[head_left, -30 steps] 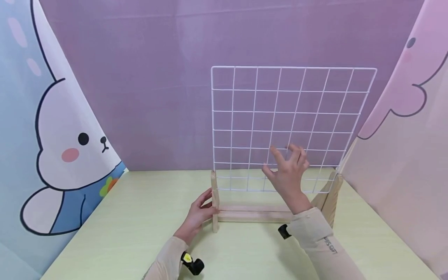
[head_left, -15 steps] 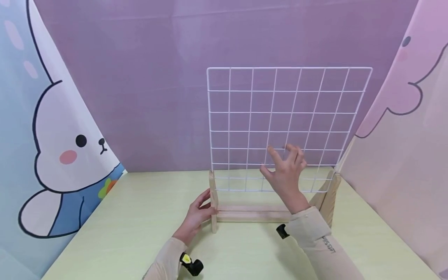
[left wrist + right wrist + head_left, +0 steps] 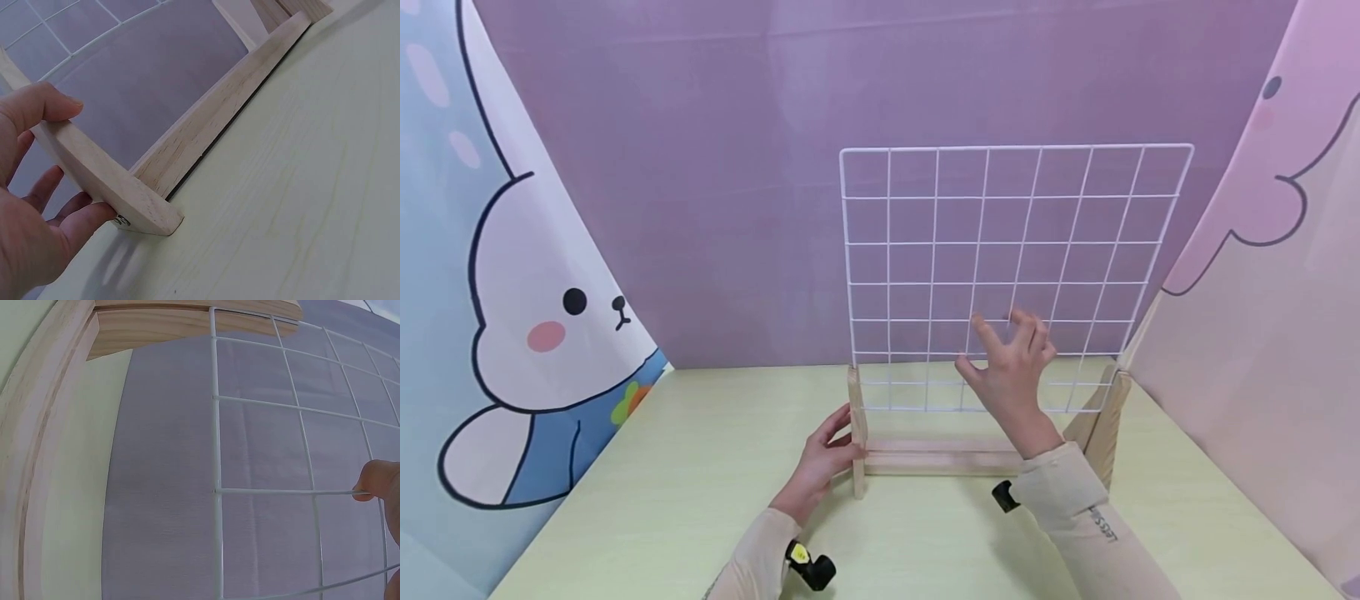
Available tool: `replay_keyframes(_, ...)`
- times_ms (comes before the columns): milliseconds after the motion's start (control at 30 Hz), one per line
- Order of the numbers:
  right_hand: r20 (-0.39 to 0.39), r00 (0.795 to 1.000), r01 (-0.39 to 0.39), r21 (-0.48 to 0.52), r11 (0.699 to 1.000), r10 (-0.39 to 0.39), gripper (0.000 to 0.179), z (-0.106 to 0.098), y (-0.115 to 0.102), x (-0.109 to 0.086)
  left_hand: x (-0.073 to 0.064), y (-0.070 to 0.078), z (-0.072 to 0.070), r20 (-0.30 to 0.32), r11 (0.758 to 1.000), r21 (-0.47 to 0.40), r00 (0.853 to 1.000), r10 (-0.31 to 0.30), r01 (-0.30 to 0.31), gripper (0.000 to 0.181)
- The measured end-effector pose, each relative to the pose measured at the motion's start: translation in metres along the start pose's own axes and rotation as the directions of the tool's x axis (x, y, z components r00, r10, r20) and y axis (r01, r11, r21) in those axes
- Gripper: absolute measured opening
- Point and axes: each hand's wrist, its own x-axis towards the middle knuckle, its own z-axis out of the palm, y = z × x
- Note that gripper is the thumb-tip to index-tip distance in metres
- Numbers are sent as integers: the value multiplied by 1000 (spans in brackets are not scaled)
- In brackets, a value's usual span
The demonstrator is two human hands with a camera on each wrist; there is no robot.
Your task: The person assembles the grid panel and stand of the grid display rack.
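A white wire grid panel [image 3: 936,197] stands upright in a pale wooden stand, its sides between two uprights and its bottom edge above the crossbar [image 3: 940,463]. My left hand [image 3: 820,467] grips the left upright [image 3: 112,175] low down, its fingers and thumb spread over the board's edges in the left wrist view. Across the grid's lower middle, my right hand [image 3: 1017,375] holds the wires with bent fingers and thumb apart. One fingertip [image 3: 369,481] rests at a wire in the right wrist view; most of that hand lies outside the frame.
The stand's right upright [image 3: 1108,433] is at the right, partly behind the sleeve. The light table [image 3: 737,417] reaches back to a purple cloth backdrop [image 3: 722,208]. Cartoon-printed panels flank it, with a rabbit [image 3: 542,275] on the left.
The grid panel has shifted slightly left against the stand, its upper left corner dipping a little. The view has also moved slightly. Both hands keep their holds.
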Motion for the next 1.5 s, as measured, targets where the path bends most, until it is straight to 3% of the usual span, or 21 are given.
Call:
replay_keyframes(267, 4, 1000, -2, 5, 1000, 2, 46, 7, 6, 0, 5, 0, 2, -18, 1000, -7, 1000, 2, -2, 81)
replay_keyframes(967, 0, 1000, -11, 15, 1000, 11, 45, 16, 17, -28, 11, -2, 6, -19, 1000, -21, 1000, 8, -9, 81)
replay_keyframes(1500, 44, 998, -38, -13, 999, 39, 50, 17, 19, -48, 10, -1, 7, -31, 1000, 0, 1000, 0, 0, 82)
